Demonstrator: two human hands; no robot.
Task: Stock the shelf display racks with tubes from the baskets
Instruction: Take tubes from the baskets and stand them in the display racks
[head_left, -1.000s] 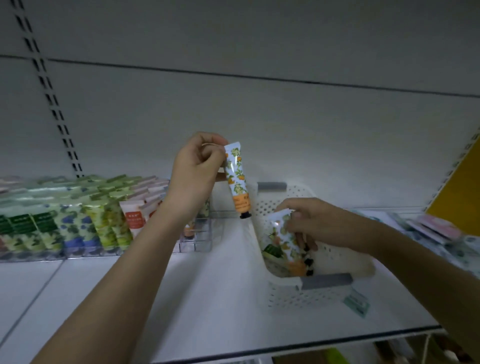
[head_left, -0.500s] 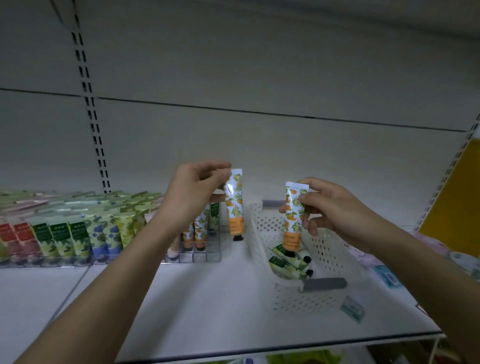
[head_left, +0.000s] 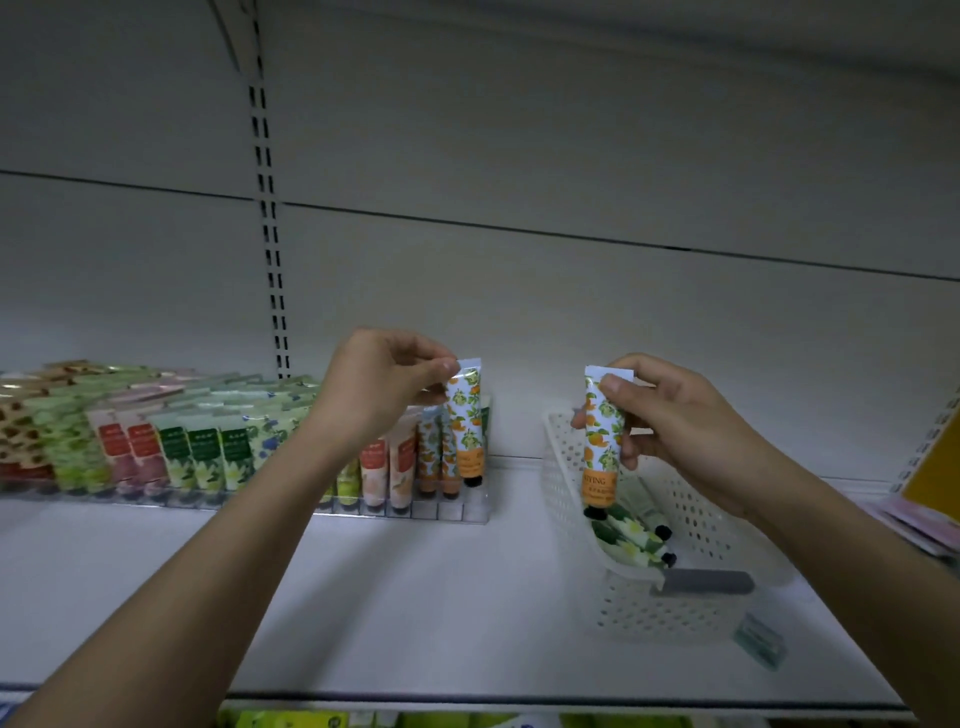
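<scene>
Risk: left hand (head_left: 382, 387), pinching a tube (head_left: 466, 423) over the rack (head_left: 452, 512), may topple neighbours; right hand (head_left: 670, 421) grips another tube (head_left: 601, 441) above the basket (head_left: 623, 608).

2 bare forearms reach in from the bottom corners, with no sleeve visible on either as far as the picture's edge. The left hand (head_left: 384, 382) and right hand (head_left: 670, 415) are bare too: no gloves, rings, watch or wristband show. The fingernails are short and unpainted.
</scene>
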